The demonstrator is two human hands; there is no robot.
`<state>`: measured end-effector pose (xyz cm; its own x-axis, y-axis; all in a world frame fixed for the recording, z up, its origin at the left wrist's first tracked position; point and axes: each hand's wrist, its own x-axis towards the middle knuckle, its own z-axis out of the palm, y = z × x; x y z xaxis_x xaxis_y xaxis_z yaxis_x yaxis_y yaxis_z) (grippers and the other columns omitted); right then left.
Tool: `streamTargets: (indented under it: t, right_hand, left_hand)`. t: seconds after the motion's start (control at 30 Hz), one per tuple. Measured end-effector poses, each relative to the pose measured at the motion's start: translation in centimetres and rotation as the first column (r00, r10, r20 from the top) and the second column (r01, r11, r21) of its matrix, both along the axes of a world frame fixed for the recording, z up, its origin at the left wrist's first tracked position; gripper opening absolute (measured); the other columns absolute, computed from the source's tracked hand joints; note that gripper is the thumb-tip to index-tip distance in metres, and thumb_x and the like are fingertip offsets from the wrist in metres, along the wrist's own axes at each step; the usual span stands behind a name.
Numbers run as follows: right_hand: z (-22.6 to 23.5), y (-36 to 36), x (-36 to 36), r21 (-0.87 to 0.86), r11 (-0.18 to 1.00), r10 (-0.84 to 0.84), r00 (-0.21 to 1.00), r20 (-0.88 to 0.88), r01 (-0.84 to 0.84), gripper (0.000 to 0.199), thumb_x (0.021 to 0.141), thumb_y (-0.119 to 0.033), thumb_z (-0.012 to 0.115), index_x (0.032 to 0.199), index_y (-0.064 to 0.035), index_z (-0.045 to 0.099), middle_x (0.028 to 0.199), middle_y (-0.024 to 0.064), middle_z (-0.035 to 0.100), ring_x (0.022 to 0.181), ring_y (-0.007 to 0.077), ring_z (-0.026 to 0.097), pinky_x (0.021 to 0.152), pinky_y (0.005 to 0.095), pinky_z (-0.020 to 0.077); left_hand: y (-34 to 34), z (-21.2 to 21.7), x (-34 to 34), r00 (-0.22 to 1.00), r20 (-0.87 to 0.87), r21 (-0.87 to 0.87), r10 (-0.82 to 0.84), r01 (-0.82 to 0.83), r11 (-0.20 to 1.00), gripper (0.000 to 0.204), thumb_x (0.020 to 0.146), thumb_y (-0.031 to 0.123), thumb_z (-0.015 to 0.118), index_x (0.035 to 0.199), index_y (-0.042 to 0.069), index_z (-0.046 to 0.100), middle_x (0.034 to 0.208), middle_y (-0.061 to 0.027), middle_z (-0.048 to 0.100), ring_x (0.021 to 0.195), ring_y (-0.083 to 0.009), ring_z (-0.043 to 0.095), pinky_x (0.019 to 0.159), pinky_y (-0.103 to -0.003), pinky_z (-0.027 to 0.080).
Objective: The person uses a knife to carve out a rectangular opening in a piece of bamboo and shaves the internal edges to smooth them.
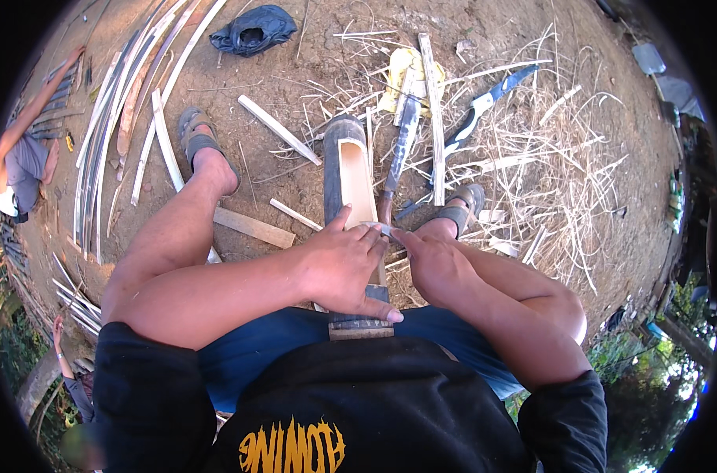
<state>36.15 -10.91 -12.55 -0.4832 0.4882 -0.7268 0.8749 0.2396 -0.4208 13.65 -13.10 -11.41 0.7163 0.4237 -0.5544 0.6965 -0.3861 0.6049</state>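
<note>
A dark bamboo tube (335, 169) with a long opening cut in its side lies between my legs, its near end close to my lap. The pale hollow inside shows through the opening. My left hand (339, 264) rests across the tube, fingers spread, with the thumb stretched to the right. By the right edge of the opening, my right hand (437, 264) is closed, index finger extended, on what looks like a small knife (384, 229). Only a short grey part of it shows between the two hands; its handle is hidden in my right hand.
Beyond the tube lie a machete (406, 130), a pale wooden strip (432, 118), a yellow cloth (391, 98) and a blue, white and black tool (484, 102). Shavings (555, 173) litter the right. A black bag (252, 30), long bamboo strips (110, 126) and another person (27, 158) are leftward.
</note>
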Motion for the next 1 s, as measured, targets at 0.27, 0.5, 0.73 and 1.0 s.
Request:
streamTargets:
  t: [0.27, 0.5, 0.73, 1.0]
  right_hand:
    - [-0.4, 0.9, -0.7, -0.012, 0.998, 0.066, 0.997, 0.041, -0.065, 0.059, 0.091, -0.002, 0.053, 0.149, -0.0145, 0.046, 0.111, 0.0224, 0.069, 0.103, 0.0385, 0.071, 0.086, 0.0483, 0.0559]
    - [-0.3, 1.4, -1.5, -0.038, 0.998, 0.061, 0.994, 0.091, -0.057, 0.057, 0.093, -0.004, 0.051, 0.149, -0.0150, 0.045, 0.115, 0.0219, 0.068, 0.107, 0.0378, 0.069, 0.089, 0.0479, 0.0551]
    - [-0.9, 1.8, -1.9, -0.029, 0.998, 0.061, 0.991, 0.117, -0.058, 0.055, 0.094, -0.005, 0.050, 0.148, -0.0163, 0.046, 0.117, 0.0216, 0.067, 0.110, 0.0368, 0.068, 0.092, 0.0475, 0.0542]
    - [-1.6, 2.0, -1.9, -0.012, 0.999, 0.049, 0.993, 0.112, -0.048, 0.054, 0.097, -0.008, 0.048, 0.150, -0.0179, 0.044, 0.118, 0.0219, 0.067, 0.112, 0.0371, 0.068, 0.093, 0.0471, 0.0540]
  left_hand:
    - [0.7, -0.3, 0.0, 1.000, -0.021, -0.009, 0.001, -0.002, 1.000, 0.130, 0.084, 0.094, 0.032, 0.151, -0.017, 0.030, 0.158, -0.0354, 0.033, 0.153, -0.0391, 0.028, 0.126, -0.057, 0.011]
    - [1.1, -0.9, 0.0, 0.999, -0.047, -0.023, 0.011, -0.012, 1.000, 0.132, 0.081, 0.096, 0.032, 0.151, -0.016, 0.031, 0.158, -0.0351, 0.034, 0.153, -0.0396, 0.029, 0.127, -0.056, 0.011]
    - [1.7, -1.1, 0.1, 0.997, -0.075, -0.027, 0.011, -0.013, 1.000, 0.130, 0.082, 0.096, 0.032, 0.151, -0.014, 0.034, 0.158, -0.0342, 0.035, 0.152, -0.0390, 0.030, 0.127, -0.057, 0.011]
    - [2.4, -1.4, 0.4, 0.996, -0.083, -0.048, 0.025, -0.029, 0.998, 0.129, 0.082, 0.096, 0.031, 0.152, -0.012, 0.036, 0.157, -0.0330, 0.037, 0.152, -0.0385, 0.031, 0.126, -0.058, 0.011]
